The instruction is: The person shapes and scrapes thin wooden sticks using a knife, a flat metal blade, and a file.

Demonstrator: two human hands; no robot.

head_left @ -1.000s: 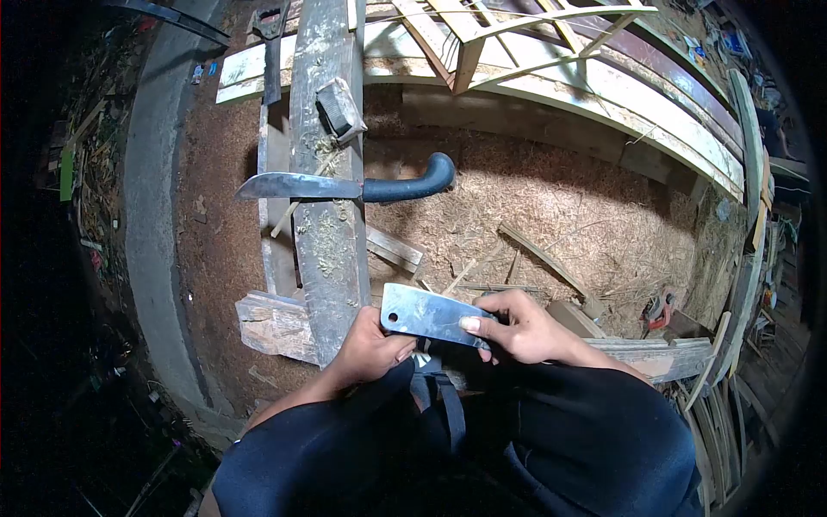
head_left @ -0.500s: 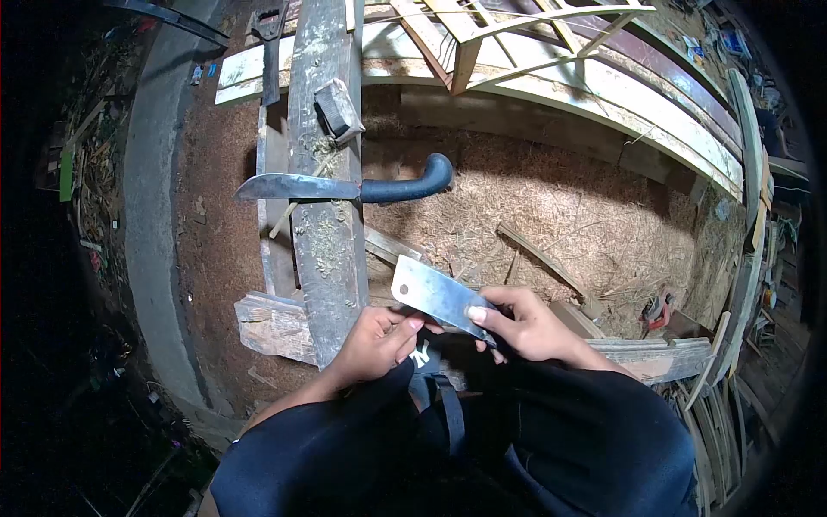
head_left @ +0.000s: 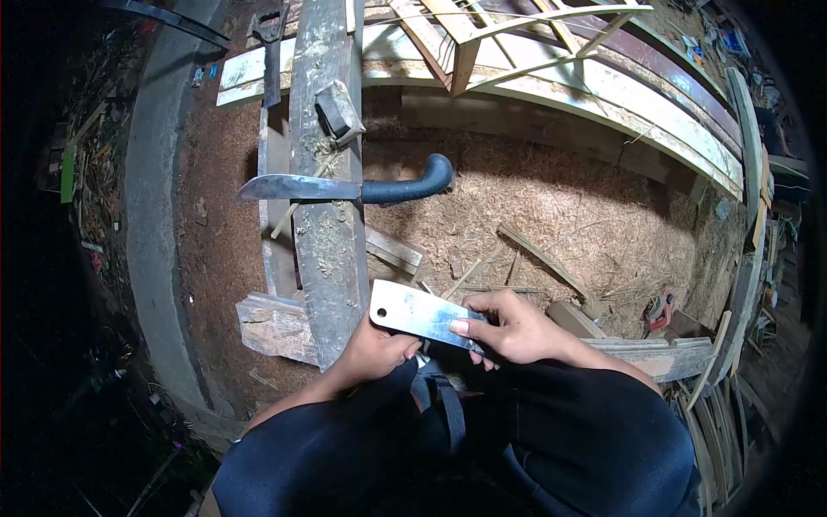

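Observation:
My right hand (head_left: pixel 517 332) grips a cleaver (head_left: pixel 413 310), a broad rectangular metal blade with a round hole near its left end. The thumb presses on the flat face, and the fingers curl around behind. The blade lies nearly level above my lap. Just beneath its left end is my left hand (head_left: pixel 372 349), fingers curled in and partly hidden by the blade; what they hold, if anything, cannot be made out. Ahead, a machete (head_left: pixel 301 187) with a black curved handle (head_left: pixel 409 183) rests across a worn wooden beam (head_left: pixel 323 241).
On the beam sit a wooden block (head_left: pixel 339 112) and wood shavings. A handsaw (head_left: pixel 272 65) lies farther left. A slatted wooden frame (head_left: pixel 508 43) rests on pale planks (head_left: pixel 620 112) at the back. Sawdust (head_left: pixel 551 189) and loose sticks cover the ground; a red-handled tool (head_left: pixel 660 312) lies right.
The cleaver has shifted left and slightly down, turning closer to level, with my right hand following. More of my left hand's fingers are now covered by the blade.

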